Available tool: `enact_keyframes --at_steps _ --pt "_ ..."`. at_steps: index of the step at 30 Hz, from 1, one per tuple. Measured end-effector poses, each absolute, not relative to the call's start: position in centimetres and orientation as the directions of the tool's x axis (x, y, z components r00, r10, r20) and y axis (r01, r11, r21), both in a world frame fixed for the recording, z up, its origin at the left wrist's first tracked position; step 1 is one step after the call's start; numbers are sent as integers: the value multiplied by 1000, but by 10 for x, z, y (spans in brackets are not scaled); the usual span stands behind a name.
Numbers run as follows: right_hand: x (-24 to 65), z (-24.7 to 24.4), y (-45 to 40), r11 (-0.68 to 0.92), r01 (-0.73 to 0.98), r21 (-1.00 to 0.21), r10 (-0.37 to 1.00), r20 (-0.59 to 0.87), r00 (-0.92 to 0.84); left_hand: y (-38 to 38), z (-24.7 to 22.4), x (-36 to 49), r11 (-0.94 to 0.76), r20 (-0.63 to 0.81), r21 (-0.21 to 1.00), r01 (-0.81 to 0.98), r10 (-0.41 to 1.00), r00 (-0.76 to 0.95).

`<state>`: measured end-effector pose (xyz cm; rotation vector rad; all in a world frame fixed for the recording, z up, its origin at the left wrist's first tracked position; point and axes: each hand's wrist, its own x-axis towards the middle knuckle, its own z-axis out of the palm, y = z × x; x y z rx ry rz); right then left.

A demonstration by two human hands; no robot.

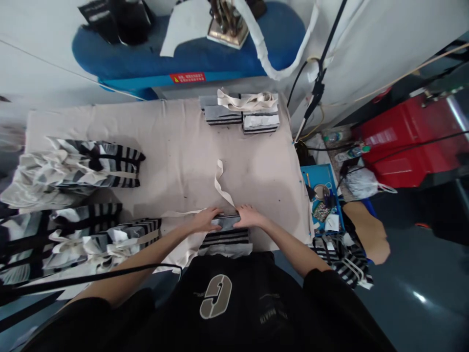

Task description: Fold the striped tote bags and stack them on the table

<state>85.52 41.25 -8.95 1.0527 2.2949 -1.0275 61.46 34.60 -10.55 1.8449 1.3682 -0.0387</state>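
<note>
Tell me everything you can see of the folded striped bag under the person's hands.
The folded striped bag lies flat on the beige padded table top, close to the edge nearest the person. Its fabric looks like canvas, banded in black and pale grey. A cream strap appears to come from it, curving away across the table top, while cream fabric shows to its left. The left hand and right hand rest on its upper fold, almost meeting.

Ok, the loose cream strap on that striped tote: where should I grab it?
Probably its bent far tip, pinched from above with the right hand: that end lies free on the beige table cover, away from the folded tote, so it should lift cleanly.
</note>
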Motion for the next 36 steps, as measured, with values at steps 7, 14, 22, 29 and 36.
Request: enact_keyframes --at_steps 7,14,22,29,36 --pt "853 -95 412 491 767 -414 451 -633 -630 371 -99 643 -146 -442 717 682 662 606" --pt "857 -87 414 437 729 -527 373 -631 -680 381 -102 643 -51 -535 741 669 557 635" --pt "861 -39 427 639 621 -454 418 -472 -776 380 -85 633 -9 -528 751 661 592 608" --pt "891 -23 450 681 512 -524 554 -89 -827 390 -46 624 -65 -425 642 764 798 426" --pt "891 -47 522 695 572 -436 628 -20 -778 458 -44 630 -271 -182 333 903 921 343"
